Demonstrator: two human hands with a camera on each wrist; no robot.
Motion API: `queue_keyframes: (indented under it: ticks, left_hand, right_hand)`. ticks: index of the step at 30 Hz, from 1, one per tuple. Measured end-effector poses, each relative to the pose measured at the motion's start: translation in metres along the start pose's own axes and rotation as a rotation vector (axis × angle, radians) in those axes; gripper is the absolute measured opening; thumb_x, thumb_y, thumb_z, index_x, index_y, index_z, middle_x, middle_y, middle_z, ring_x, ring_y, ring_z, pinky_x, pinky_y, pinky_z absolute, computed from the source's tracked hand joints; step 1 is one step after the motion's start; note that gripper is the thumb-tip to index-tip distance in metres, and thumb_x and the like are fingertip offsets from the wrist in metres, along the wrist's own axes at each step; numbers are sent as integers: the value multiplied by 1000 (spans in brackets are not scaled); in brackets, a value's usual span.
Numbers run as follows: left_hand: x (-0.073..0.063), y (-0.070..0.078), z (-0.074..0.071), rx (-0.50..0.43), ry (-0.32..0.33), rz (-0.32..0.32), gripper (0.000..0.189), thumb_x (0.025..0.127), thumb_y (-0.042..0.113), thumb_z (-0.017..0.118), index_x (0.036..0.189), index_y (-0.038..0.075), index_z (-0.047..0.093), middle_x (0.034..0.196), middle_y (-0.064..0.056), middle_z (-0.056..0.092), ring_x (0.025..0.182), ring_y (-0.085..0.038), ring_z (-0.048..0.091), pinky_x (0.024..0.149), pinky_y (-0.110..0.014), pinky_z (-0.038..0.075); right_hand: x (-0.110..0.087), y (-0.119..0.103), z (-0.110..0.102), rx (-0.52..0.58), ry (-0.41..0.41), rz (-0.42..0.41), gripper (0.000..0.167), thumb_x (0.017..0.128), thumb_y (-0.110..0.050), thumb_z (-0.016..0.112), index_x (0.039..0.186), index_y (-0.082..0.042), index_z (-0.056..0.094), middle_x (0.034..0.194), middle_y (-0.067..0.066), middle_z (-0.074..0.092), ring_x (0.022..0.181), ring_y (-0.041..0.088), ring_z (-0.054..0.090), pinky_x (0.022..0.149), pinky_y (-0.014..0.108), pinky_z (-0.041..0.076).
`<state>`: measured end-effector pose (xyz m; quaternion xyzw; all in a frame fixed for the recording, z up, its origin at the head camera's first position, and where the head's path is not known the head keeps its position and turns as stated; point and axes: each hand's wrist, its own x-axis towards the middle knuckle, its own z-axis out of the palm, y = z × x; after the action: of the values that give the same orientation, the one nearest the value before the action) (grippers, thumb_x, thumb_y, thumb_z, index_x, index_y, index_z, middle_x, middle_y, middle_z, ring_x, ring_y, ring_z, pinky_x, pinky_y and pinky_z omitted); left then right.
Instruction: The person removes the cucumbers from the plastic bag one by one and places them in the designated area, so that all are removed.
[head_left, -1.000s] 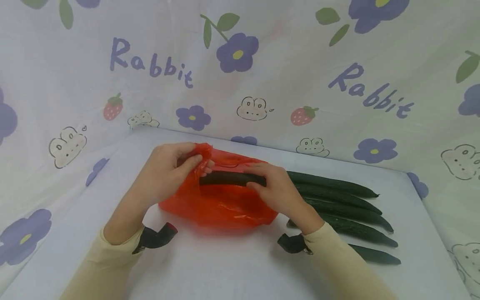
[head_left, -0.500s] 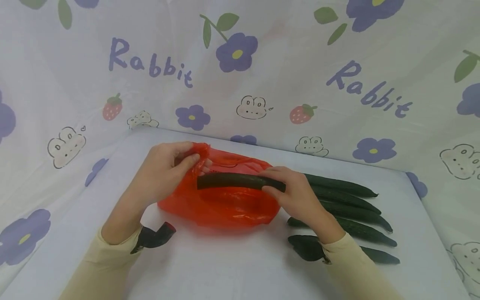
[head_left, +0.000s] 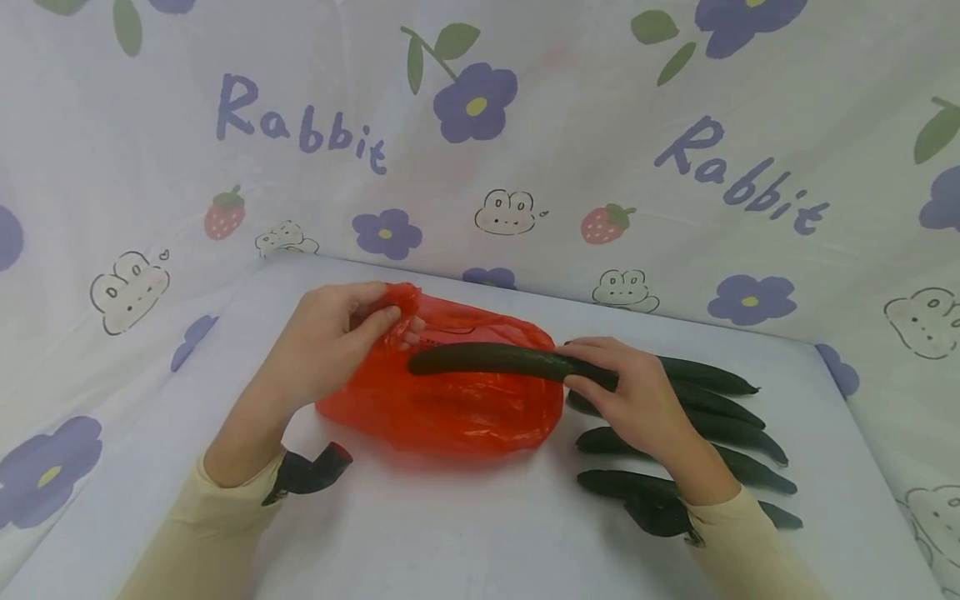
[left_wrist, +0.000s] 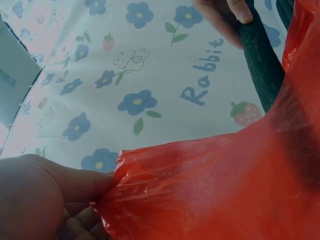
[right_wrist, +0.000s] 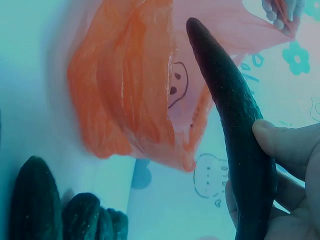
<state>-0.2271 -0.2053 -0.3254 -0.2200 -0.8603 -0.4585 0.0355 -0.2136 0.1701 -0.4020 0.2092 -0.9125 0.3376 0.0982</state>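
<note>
A red plastic bag (head_left: 450, 421) lies on the table, with its gathered rim lifted at the far left. My left hand (head_left: 322, 346) pinches that rim between thumb and fingers; the left wrist view shows the bag (left_wrist: 210, 190) stretched from it. With my right hand (head_left: 637, 396) I grip one end of a dark green cucumber (head_left: 487, 358). The cucumber points left across the front of the bag opening, its free tip near my left fingers in the head view. In the right wrist view the whole free end of the cucumber (right_wrist: 235, 110) shows outside the bag.
Several more cucumbers (head_left: 742, 429) lie side by side on the white table (head_left: 435, 533) at the right, partly under my right forearm. A patterned cloth (head_left: 555, 158) stands behind and beside the table. Dark wrist-worn pieces (head_left: 311, 475) jut from both sleeves.
My right hand has moved right with the cucumber, and its left tip, hidden at the bag opening before, now shows. My left hand has stayed on the bag rim.
</note>
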Motion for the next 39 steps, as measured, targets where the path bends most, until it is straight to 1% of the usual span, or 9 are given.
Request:
queue_keyframes:
  ticks: [10, 18, 20, 22, 25, 27, 31, 35, 39]
  left_hand:
    - [1, -2, 0, 25, 7, -5, 12, 108, 4, 66, 114, 2, 76, 97, -9, 75, 92, -26, 71, 90, -45, 62]
    - [1, -3, 0, 15, 5, -11, 13, 108, 3, 66, 116, 2, 76, 100, -9, 76, 94, -26, 72, 92, -46, 62]
    - [1, -3, 0, 14, 6, -11, 14, 108, 3, 66, 117, 2, 76, 101, -9, 76, 96, -26, 73, 93, -47, 62]
    - [1, -3, -1, 14, 6, -12, 15, 108, 3, 66, 118, 2, 76, 102, -9, 77, 96, -26, 73, 94, -47, 62]
    - [1, -3, -1, 17, 7, -14, 16, 108, 3, 66, 119, 2, 76, 102, -8, 77, 97, -26, 73, 94, -47, 62]
    - [1, -3, -1, 16, 3, -18, 17, 108, 3, 65, 120, 2, 76, 101, -8, 78, 97, -26, 73, 94, -47, 62]
    - [1, -3, -2, 16, -2, -24, 17, 108, 3, 65, 121, 2, 76, 101, -7, 78, 97, -26, 73, 94, -47, 62]
    - [0, -3, -2, 23, 2, -25, 16, 108, 3, 65, 119, 1, 76, 101, -9, 77, 95, -27, 73, 93, -47, 62]
    - [1, -3, -1, -1, 1, -14, 16, 108, 3, 65, 120, 1, 76, 101, -7, 78, 96, -25, 74, 94, -46, 62]
  right_hand:
    - [-20, 9, -14, -33, 64, -22, 42, 89, -2, 89, 129, -14, 80, 127, 4, 76, 122, 30, 70, 102, 60, 56]
    - [-28, 12, -29, -78, 92, -28, 44, 89, -2, 89, 129, -18, 80, 128, 5, 76, 123, 33, 70, 101, 62, 55]
    - [-32, 13, -33, -97, 100, -28, 44, 89, -4, 90, 128, -19, 80, 128, 4, 76, 123, 32, 70, 103, 56, 55]
    - [-37, 13, -36, -114, 104, -29, 44, 88, -5, 90, 128, -20, 80, 128, 3, 76, 124, 31, 70, 107, 44, 54]
    - [-44, 14, -41, -132, 107, -26, 44, 88, -6, 91, 128, -22, 80, 127, 1, 76, 124, 30, 70, 107, 22, 45]
    - [-48, 15, -43, -136, 106, -25, 45, 88, -7, 91, 128, -23, 80, 127, 0, 76, 123, 30, 70, 105, 14, 39]
    - [-55, 19, -46, -140, 114, -43, 47, 86, -7, 92, 129, -23, 80, 126, -1, 76, 120, 24, 70, 104, 9, 37]
    - [-62, 21, -51, -120, 129, -80, 51, 83, 0, 93, 128, -20, 81, 125, -1, 76, 120, 9, 68, 103, 8, 39]
    - [-69, 21, -59, -102, 130, -103, 55, 80, 6, 92, 127, -19, 81, 124, -4, 75, 121, -4, 63, 103, 9, 41]
